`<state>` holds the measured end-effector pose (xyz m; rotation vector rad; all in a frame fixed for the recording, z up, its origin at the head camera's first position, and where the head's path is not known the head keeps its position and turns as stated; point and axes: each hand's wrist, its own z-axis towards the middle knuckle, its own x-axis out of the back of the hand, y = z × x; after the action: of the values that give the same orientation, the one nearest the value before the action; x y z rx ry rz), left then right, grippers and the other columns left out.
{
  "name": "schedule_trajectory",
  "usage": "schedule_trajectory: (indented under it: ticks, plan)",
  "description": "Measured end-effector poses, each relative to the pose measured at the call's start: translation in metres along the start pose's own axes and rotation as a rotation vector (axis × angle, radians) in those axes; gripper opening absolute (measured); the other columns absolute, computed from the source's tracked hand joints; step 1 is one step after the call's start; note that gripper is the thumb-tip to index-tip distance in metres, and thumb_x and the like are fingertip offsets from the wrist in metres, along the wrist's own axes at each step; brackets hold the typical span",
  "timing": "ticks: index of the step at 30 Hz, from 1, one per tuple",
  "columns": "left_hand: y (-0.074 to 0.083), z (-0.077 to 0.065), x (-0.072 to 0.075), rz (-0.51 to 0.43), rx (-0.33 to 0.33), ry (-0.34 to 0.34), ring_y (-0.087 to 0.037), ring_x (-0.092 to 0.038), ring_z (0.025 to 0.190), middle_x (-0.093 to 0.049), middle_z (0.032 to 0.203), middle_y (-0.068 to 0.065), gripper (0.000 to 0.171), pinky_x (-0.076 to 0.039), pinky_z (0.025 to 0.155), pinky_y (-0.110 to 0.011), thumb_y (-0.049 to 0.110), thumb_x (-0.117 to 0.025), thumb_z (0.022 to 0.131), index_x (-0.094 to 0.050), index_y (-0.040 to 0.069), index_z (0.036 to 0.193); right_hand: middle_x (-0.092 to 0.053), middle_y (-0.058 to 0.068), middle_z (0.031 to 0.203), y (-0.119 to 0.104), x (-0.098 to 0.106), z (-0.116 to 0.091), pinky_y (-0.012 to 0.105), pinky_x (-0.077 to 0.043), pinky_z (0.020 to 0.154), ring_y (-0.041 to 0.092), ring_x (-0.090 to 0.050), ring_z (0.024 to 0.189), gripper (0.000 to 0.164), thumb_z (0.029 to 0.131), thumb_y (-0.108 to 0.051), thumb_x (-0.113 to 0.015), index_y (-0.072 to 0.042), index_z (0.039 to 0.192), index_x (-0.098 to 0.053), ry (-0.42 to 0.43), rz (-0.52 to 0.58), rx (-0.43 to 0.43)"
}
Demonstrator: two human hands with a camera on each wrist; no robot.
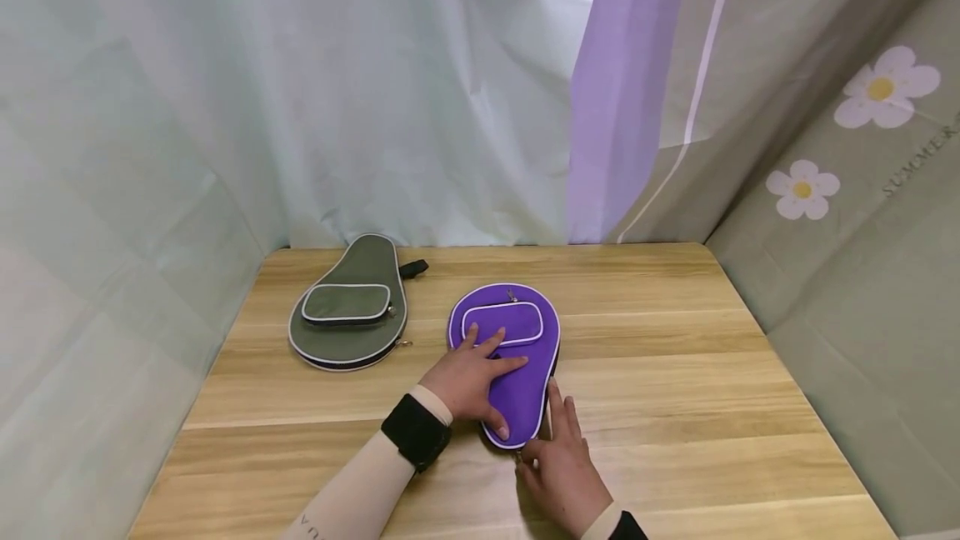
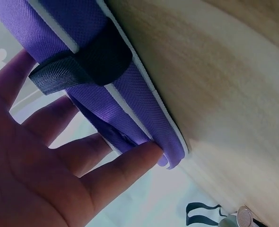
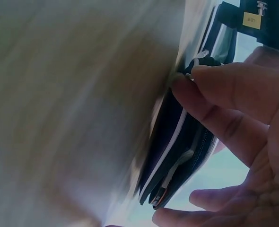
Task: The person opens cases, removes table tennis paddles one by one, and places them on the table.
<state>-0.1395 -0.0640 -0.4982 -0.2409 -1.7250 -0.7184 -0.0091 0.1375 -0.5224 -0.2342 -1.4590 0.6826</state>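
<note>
A purple paddle case (image 1: 525, 386) with white piping lies flat on the table, its narrow end toward me. Across its top my left hand (image 1: 467, 377) rests with fingers spread, steadying no other thing. At the narrow end, my right hand (image 1: 564, 469) pinches the zipper pull (image 3: 190, 76) between thumb and forefinger, other fingers extended along the case's right side. The right wrist view shows the case's side gaping, with a thin edge (image 3: 159, 196) of something inside. A black strap (image 2: 104, 56) crosses the case's side in the left wrist view.
A grey-green paddle case (image 1: 352, 344) with a front pocket and black strap (image 1: 414, 268) lies at the back left. The wooden table (image 1: 675, 373) is bordered by hanging curtains (image 1: 420, 107) behind and at both sides.
</note>
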Motion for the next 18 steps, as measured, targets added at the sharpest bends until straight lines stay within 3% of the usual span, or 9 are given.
schedule_trajectory:
  ticks: [10, 15, 18]
  plan:
    - [0.002, -0.001, 0.003, 0.029, 0.0, 0.012, -0.07, -0.034, 0.164, -0.043, 0.183, -0.016, 0.115, -0.052, 0.118, -0.079, 0.071, -0.106, 0.061, -0.063, 0.04, 0.163, -0.032, 0.033, 0.181, -0.01, -0.008, 0.003, 0.096, -0.051, 0.091, 0.076, -0.035, 0.157, 0.014, 0.083, -0.011, -0.096, -0.015, 0.076, -0.085, -0.011, -0.024, 0.044]
    - [0.003, -0.001, 0.001, 0.062, -0.005, 0.031, -0.07, -0.037, 0.161, -0.046, 0.182, -0.016, 0.114, -0.054, 0.116, -0.078, 0.074, -0.104, 0.061, -0.064, 0.041, 0.162, -0.038, 0.033, 0.179, -0.017, -0.015, 0.007, 0.092, -0.049, 0.103, 0.08, -0.036, 0.154, 0.016, 0.079, -0.011, -0.093, -0.018, 0.068, -0.083, 0.034, -0.039, 0.108]
    - [0.004, -0.002, 0.0, 0.077, -0.006, 0.038, -0.07, -0.039, 0.16, -0.046, 0.181, -0.016, 0.113, -0.055, 0.114, -0.079, 0.076, -0.103, 0.061, -0.064, 0.041, 0.161, -0.039, 0.031, 0.18, -0.022, -0.017, 0.009, 0.095, -0.048, 0.101, 0.082, -0.034, 0.153, 0.015, 0.077, -0.012, -0.091, -0.019, 0.067, -0.083, 0.05, -0.036, 0.123]
